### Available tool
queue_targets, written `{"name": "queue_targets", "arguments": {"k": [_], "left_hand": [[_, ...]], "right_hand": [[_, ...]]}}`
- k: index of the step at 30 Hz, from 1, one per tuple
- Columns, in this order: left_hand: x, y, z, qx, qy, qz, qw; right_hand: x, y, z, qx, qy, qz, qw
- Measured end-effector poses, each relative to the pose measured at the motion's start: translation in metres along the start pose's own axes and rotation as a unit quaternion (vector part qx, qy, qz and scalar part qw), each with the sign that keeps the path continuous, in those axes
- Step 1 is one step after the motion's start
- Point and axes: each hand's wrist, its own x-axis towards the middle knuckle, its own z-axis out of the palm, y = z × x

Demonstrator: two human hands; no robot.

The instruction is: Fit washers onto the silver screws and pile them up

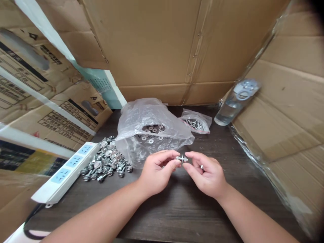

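Silver bolt (178, 158), roughly level, washer (182, 158) around it, between left grip (157, 173) and right grip (209, 173); small metal piece (201, 167) within latter.

Soft, moderately bright light fell fairly evenly, leaving a faint shadow on the table (222, 152) under the hands (155, 173) and glints on the plastic bag (149, 113) and bolts (108, 162), while the water bottle (229, 109) looked smeared, the outer cardboard (286, 111) stretched with lens distortion, and the upper right corner went black.

- A single head-worn view, looking from above the near side of the plastic bag (145, 114).
- It faces forward and down, reaching the cardboard panel (157, 44) behind the bag.
- Close range: left hand (157, 173) and right hand (210, 173) appear nearer than the bag.
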Motion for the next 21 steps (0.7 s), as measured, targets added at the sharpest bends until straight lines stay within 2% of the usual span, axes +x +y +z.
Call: {"name": "queue_targets", "arguments": {"k": [7, 15, 21], "left_hand": [[-0.0004, -0.0049, 0.0003, 0.023, 0.004, 0.019, 1.000], [-0.0004, -0.0005, 0.0006, 0.109, -0.002, 0.083, 0.991], [-0.0002, 0.0007, 0.0011, 0.081, 0.019, 0.081, 0.993]], "right_hand": [[0.0038, -0.0030, -0.0018, 0.027, -0.008, -0.012, 1.000], [0.0064, -0.0050, -0.0080, 0.056, -0.079, 0.001, 0.995], [0.0045, 0.0019, -0.0088, 0.033, -0.027, -0.017, 0.999]]}}
